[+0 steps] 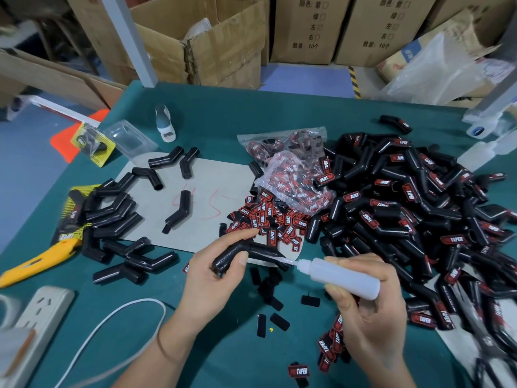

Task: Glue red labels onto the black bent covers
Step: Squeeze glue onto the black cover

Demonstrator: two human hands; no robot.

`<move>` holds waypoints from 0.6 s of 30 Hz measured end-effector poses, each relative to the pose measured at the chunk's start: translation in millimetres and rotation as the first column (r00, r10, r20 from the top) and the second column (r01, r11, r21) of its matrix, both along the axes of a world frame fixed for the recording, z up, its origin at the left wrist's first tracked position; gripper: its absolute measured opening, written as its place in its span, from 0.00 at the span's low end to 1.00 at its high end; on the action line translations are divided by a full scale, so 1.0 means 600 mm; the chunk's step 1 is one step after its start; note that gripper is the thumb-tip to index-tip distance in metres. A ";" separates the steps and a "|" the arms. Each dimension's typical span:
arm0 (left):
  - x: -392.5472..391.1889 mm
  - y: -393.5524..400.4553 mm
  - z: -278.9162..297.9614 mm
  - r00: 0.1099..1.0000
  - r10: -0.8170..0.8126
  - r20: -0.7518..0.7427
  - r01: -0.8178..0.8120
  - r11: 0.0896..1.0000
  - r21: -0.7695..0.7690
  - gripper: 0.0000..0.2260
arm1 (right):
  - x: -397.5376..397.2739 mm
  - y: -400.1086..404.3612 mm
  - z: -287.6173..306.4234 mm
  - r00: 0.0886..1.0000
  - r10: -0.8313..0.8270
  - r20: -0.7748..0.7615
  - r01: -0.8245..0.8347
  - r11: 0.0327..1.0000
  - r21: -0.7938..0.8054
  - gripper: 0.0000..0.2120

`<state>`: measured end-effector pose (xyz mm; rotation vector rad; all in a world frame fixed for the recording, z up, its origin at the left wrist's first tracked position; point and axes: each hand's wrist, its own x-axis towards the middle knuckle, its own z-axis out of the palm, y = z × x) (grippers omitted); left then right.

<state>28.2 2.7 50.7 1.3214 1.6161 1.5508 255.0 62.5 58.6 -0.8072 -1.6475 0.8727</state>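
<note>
Both hands are busy: the left hand pinches one black bent cover above the table, the right hand grips the glue bottle. Light, stiff (probably slick) plastic; best held near its bend.

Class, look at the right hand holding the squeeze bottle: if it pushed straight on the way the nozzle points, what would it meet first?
Probably the black bent cover gripped by the left hand. The glue bottle in the right hand points left, its tip almost at the cover's end, though depth is unclear.
</note>
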 end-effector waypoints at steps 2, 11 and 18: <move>0.000 0.000 -0.001 1.000 -0.003 -0.013 0.003 1.000 -0.003 0.14 | -0.001 -0.001 0.001 1.000 0.007 0.009 -0.007 1.000 0.008 0.12; 0.001 -0.001 -0.002 1.000 0.005 -0.012 -0.005 1.000 0.006 0.14 | 0.000 -0.001 0.003 1.000 0.009 0.018 -0.009 1.000 0.021 0.12; 0.000 0.000 -0.003 1.000 0.020 0.002 -0.020 1.000 -0.003 0.14 | 0.000 -0.001 0.005 0.999 0.004 0.033 -0.006 0.998 0.060 0.13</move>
